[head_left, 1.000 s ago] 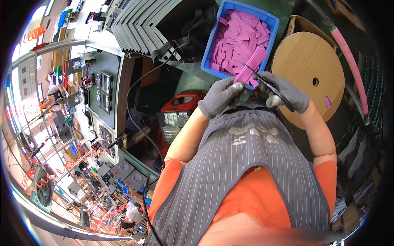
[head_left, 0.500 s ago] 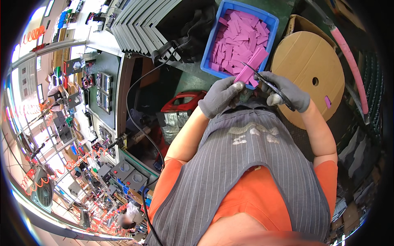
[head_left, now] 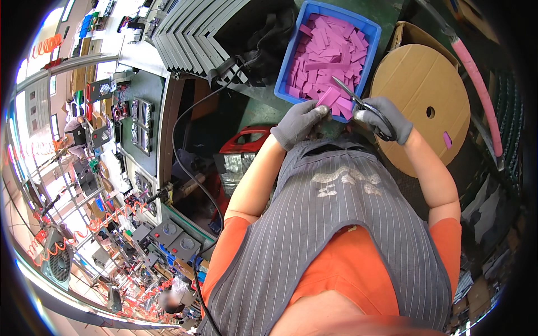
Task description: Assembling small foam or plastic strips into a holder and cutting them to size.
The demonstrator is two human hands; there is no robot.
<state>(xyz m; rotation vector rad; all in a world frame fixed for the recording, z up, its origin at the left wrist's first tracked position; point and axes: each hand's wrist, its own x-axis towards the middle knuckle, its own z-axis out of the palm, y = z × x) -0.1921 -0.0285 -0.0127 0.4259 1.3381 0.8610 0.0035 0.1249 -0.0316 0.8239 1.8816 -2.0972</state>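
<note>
Left hand pinches one end of a pink strip just over the near rim of the blue bin, right hand clenched on scissors; strip judged light, soft, bendable, best gripped close to the blades

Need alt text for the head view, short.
Gloved left hand holds a pink strip while the right hand works scissors on it, over a blue bin of pink pieces. A cardboard disc lies to the right.
</note>
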